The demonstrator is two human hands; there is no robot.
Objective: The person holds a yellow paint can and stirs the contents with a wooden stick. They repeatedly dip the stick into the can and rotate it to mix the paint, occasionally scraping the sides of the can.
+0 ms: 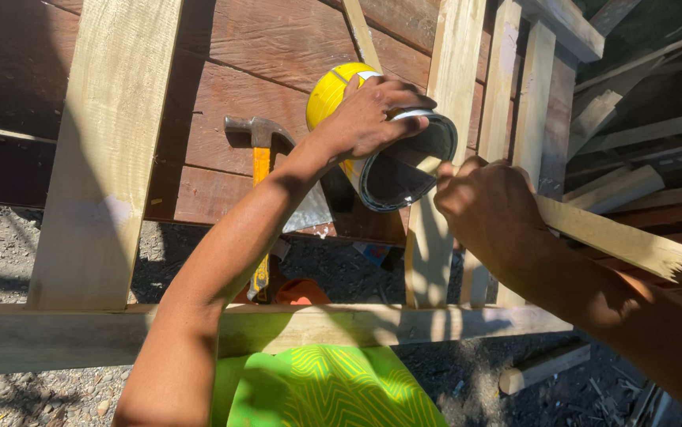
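My left hand [369, 119] wraps the yellow can [380, 150] at upper centre of the frame, tilted, its open mouth facing me. My right hand [487, 213] is closed on a wood strip [626, 237], its tip at the can's rim. The hammer [262, 158] lies on the planks [222, 103] left of the can. If my left grip loosens, I reckon the can tips and spills.

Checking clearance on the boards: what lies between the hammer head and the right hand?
In the head view, the left hand gripping the tipped yellow can sits between the hammer and the right hand.
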